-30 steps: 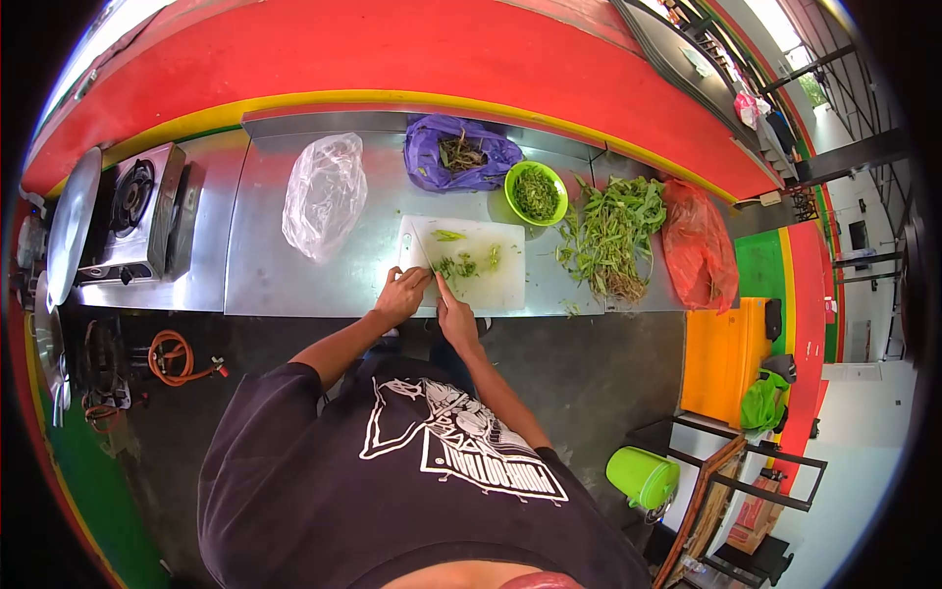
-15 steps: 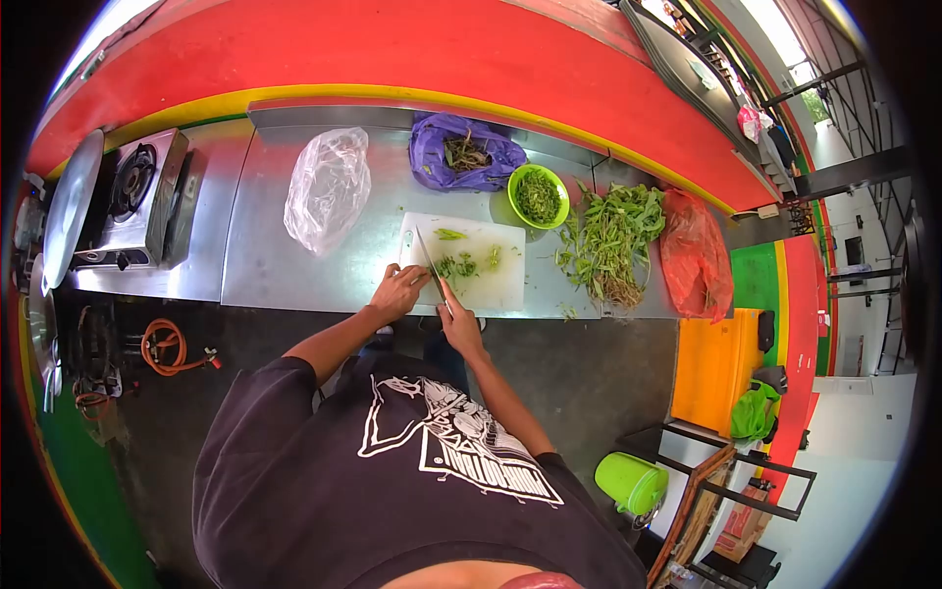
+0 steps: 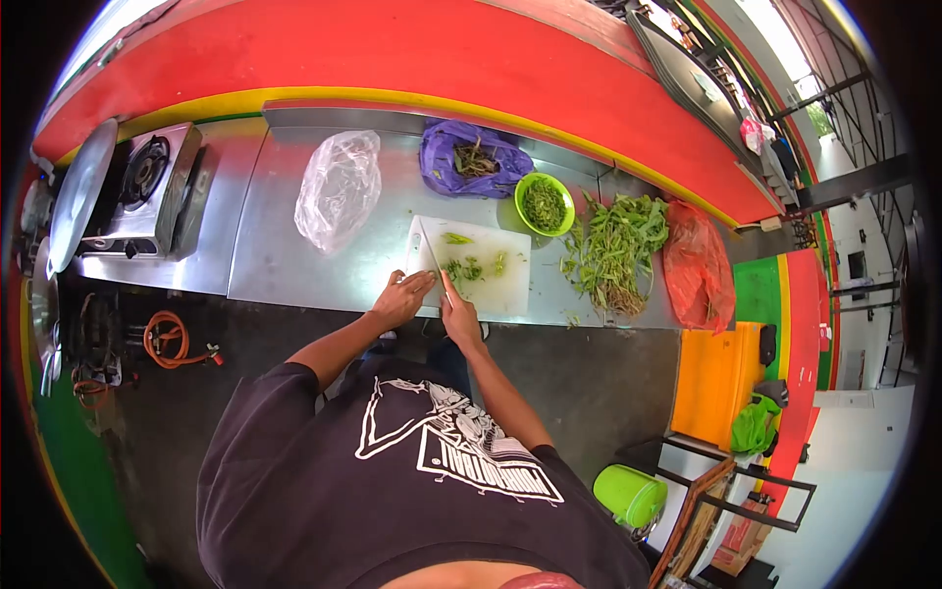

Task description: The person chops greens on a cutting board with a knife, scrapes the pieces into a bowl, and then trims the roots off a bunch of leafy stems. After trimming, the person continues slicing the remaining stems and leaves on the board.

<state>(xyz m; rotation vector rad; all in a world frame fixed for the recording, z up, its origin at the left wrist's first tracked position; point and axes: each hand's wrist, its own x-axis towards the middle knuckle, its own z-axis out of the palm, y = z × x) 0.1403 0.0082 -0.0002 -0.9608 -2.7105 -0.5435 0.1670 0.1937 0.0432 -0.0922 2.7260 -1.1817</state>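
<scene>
- The right hand (image 3: 459, 316) is closed tight around the handle of a knife (image 3: 430, 255).
- The thin blade points away from the body and lies over the white cutting board (image 3: 496, 292).
- The cut greens (image 3: 463, 267) lie on the board just past the right hand and right beside the blade.
- The left hand (image 3: 402, 297) is open with its fingers stretched out flat, and it holds nothing.
- It rests on the near left edge of the board, just beside the right hand. Its fingertips point at the blade.
- Both arms reach forward from the body, and the hands almost meet at the board.
- A green bowl (image 3: 545, 203) full of chopped greens sits past the board, to the right of the hands.
- A big pile of leafy greens (image 3: 613, 245) lies further right, with a red bag (image 3: 697, 265) next to it.
- A purple bag (image 3: 471, 157) with stalks in it sits behind the board.
- A clear plastic bag (image 3: 339, 189) lies to the left of the hands on the metal counter (image 3: 280, 270).
- A gas stove (image 3: 142, 187) stands far to the left.
- Nothing lies between the hands and the greens.
</scene>
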